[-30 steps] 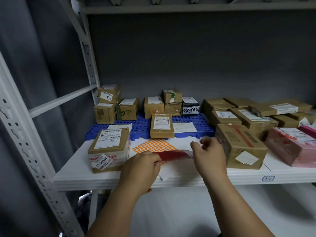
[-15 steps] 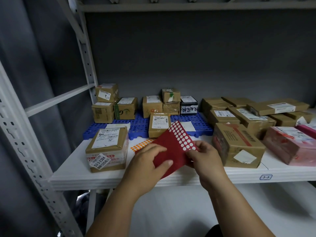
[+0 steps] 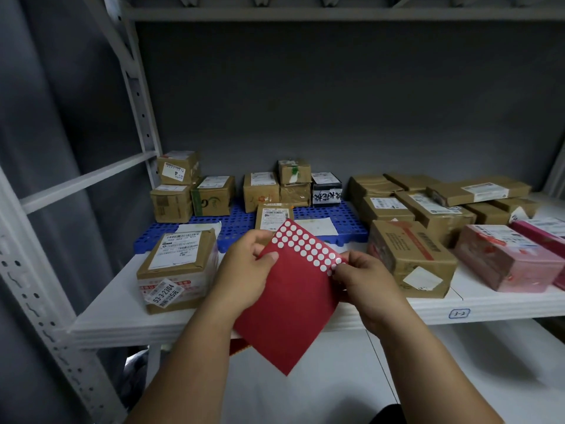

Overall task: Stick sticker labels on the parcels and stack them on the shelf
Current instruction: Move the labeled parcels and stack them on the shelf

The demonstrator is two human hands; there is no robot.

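Head view: left hand (image 3: 244, 270) grips the red sticker sheet (image 3: 290, 307) at its upper left edge, thumb on the front face. Right hand (image 3: 363, 286) pinches the sheet's right corner beside the rows of white dots (empty or filled, cannot tell). The sheet is held tilted above the front edge of the white shelf (image 3: 116, 313). A labelled cardboard parcel (image 3: 180, 264) stands just left of the hands; another parcel (image 3: 412, 258) stands to the right. Smaller parcels rest on a blue pallet (image 3: 348, 221) behind.

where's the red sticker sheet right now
In the head view the red sticker sheet is centre frame, held up in front of the shelf edge between the left hand and right hand.
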